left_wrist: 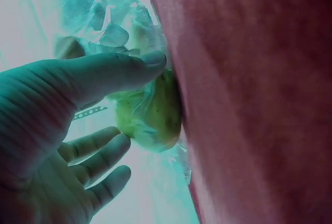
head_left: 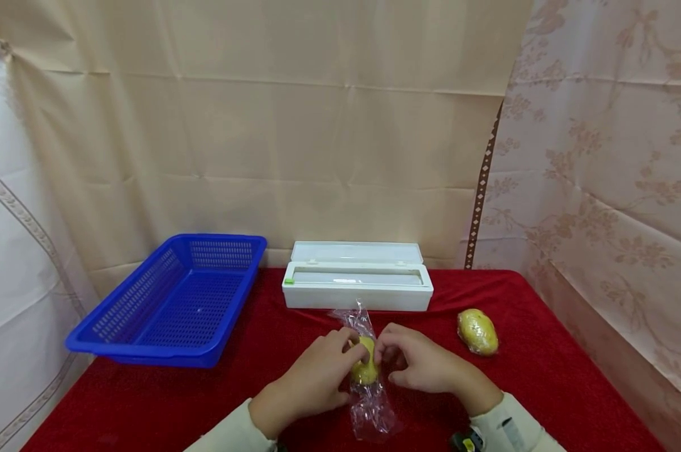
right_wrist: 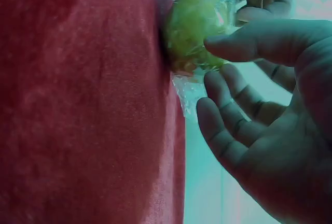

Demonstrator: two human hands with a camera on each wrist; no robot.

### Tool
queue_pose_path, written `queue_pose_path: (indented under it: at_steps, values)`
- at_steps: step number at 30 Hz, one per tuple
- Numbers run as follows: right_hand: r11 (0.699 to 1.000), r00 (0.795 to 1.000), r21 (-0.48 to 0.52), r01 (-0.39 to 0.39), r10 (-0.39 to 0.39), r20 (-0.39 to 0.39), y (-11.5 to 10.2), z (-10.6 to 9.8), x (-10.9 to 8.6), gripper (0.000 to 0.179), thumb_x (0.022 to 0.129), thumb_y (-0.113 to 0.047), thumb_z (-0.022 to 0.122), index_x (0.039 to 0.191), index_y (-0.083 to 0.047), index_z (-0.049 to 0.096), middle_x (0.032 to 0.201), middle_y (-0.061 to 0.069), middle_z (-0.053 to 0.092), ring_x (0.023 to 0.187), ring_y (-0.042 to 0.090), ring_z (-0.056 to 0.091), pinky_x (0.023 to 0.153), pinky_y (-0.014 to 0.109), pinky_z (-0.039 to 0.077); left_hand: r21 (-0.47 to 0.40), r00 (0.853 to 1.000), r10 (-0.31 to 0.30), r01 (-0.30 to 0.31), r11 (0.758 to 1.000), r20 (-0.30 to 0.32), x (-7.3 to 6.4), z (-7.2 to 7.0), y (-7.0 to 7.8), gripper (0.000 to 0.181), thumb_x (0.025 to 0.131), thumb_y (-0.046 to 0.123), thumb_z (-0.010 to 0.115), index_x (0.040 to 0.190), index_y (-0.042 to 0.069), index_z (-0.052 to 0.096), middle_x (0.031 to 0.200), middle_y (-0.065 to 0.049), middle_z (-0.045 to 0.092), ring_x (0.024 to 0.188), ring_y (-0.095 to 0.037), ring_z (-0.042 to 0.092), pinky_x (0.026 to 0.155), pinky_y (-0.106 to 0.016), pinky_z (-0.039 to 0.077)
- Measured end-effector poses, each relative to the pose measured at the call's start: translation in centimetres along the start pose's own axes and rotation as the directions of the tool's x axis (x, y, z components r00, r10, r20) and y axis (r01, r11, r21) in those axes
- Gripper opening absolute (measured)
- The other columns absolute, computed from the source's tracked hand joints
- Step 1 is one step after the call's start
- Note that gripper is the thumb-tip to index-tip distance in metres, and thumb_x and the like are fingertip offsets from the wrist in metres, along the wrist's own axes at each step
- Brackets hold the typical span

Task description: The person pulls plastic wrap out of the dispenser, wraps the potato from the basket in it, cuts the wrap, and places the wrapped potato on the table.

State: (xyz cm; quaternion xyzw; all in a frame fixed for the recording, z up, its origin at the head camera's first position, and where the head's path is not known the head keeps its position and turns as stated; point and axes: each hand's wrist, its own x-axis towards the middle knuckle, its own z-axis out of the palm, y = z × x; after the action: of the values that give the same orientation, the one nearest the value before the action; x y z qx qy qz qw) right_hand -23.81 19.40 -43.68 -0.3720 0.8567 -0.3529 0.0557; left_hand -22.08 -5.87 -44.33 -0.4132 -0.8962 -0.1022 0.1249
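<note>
A yellow oval fruit point(head_left: 365, 370) lies on the red cloth between my two hands, with a crinkled sheet of clear plastic film point(head_left: 372, 414) around it. The film stretches past the fruit at its near and far ends. My left hand point(head_left: 323, 370) is at the fruit's left side, fingertips bent over its top and thumb apart from them. From the right, my right hand point(head_left: 422, 361) reaches the film with loosely bent fingers. In the right wrist view its thumb overlaps the fruit point(right_wrist: 194, 27); in the left wrist view the left thumb overlaps the fruit point(left_wrist: 161, 115).
A second yellow fruit point(head_left: 478, 331) wrapped in clear film lies at the right. Behind the hands stands a white film dispenser box point(head_left: 357, 300) with its lid raised. A blue plastic basket point(head_left: 148, 351) is at the left. Curtains point(head_left: 317, 125) hang beyond the red-covered table point(head_left: 555, 389).
</note>
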Motion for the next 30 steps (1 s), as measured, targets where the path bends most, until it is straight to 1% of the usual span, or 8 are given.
queue_pose_path:
  at_steps: [3,8,11,15,20,22,25,30]
  values:
    - [0.999,0.999,-0.044,0.030,-0.030,0.011,-0.2,0.1,0.0,0.041,0.078,0.004,0.079,0.104,-0.026,0.068,0.110,-0.004,0.058,0.101,0.020,0.061,0.088,0.032,0.055,0.030,0.999,0.022,-0.021,0.999,-0.025,0.0,0.2,-0.3,0.057,0.067,0.033,0.097,0.113,0.026,0.064,0.123,0.002,0.059,0.107,-0.015,0.058,0.090,-0.034,0.053]
    - [0.989,0.998,-0.136,0.059,-0.058,0.012,-0.4,0.7,0.2,0.050,0.073,-0.004,0.088,0.109,-0.030,0.064,0.116,-0.008,0.051,0.110,0.013,0.058,0.094,0.033,0.054,-0.019,0.998,0.021,-0.023,1.000,-0.063,-0.1,-0.1,-1.0,0.049,0.067,0.031,0.095,0.107,0.026,0.067,0.118,0.005,0.060,0.102,-0.011,0.060,0.086,-0.030,0.054]
    - [0.973,0.997,-0.219,0.072,-0.074,-0.001,-0.5,1.2,0.3,0.057,0.068,-0.011,0.093,0.110,-0.031,0.061,0.116,-0.010,0.049,0.108,0.010,0.058,0.092,0.031,0.055,-0.080,0.999,0.010,-0.013,0.997,-0.047,0.0,-0.4,-1.2,0.045,0.071,0.034,0.094,0.108,0.028,0.069,0.118,0.006,0.060,0.100,-0.008,0.060,0.086,-0.027,0.054]
    - [0.944,0.997,-0.323,0.068,-0.078,-0.019,-0.6,1.7,0.3,0.065,0.062,-0.029,0.100,0.111,-0.032,0.058,0.115,-0.012,0.047,0.102,0.009,0.058,0.085,0.024,0.053,-0.145,1.000,-0.027,0.028,0.989,0.006,0.0,-0.8,-1.4,0.040,0.075,0.035,0.092,0.108,0.029,0.070,0.119,0.009,0.060,0.099,-0.004,0.058,0.086,-0.025,0.053]
    - [0.918,0.997,-0.395,0.048,-0.066,-0.031,-1.0,2.0,0.3,0.074,0.055,-0.053,0.100,0.110,-0.033,0.055,0.113,-0.014,0.046,0.100,0.005,0.055,0.080,0.023,0.051,-0.119,0.999,-0.036,0.039,0.992,0.029,0.1,-0.7,-1.3,0.047,0.072,0.037,0.095,0.111,0.029,0.070,0.125,0.008,0.061,0.108,-0.007,0.061,0.094,-0.030,0.055]
    - [0.911,0.997,-0.410,0.043,-0.065,-0.039,-1.2,2.1,0.3,0.074,0.056,-0.061,0.096,0.110,-0.032,0.054,0.113,-0.014,0.046,0.100,0.004,0.054,0.080,0.024,0.051,-0.092,0.999,-0.031,0.033,0.995,0.022,0.1,-0.6,-1.3,0.051,0.070,0.040,0.096,0.112,0.027,0.069,0.127,0.007,0.062,0.111,-0.010,0.063,0.095,-0.032,0.055]
    - [0.913,0.996,-0.407,0.038,-0.066,-0.055,-1.3,2.2,0.3,0.069,0.062,-0.071,0.088,0.109,-0.032,0.056,0.113,-0.015,0.046,0.096,0.003,0.053,0.079,0.023,0.050,-0.070,0.999,-0.032,0.033,0.997,0.005,0.1,-0.5,-1.1,0.053,0.070,0.045,0.095,0.112,0.027,0.069,0.126,0.006,0.062,0.108,-0.011,0.064,0.092,-0.033,0.056]
    - [0.934,0.993,-0.355,0.048,-0.081,-0.080,-1.1,2.2,0.3,0.055,0.075,-0.073,0.078,0.107,-0.032,0.060,0.110,-0.012,0.050,0.088,0.007,0.055,0.077,0.021,0.048,-0.076,0.999,-0.026,0.023,0.997,-0.045,0.0,-0.3,-1.3,0.039,0.073,0.045,0.092,0.101,0.029,0.070,0.117,0.009,0.063,0.091,-0.006,0.060,0.079,-0.026,0.054]
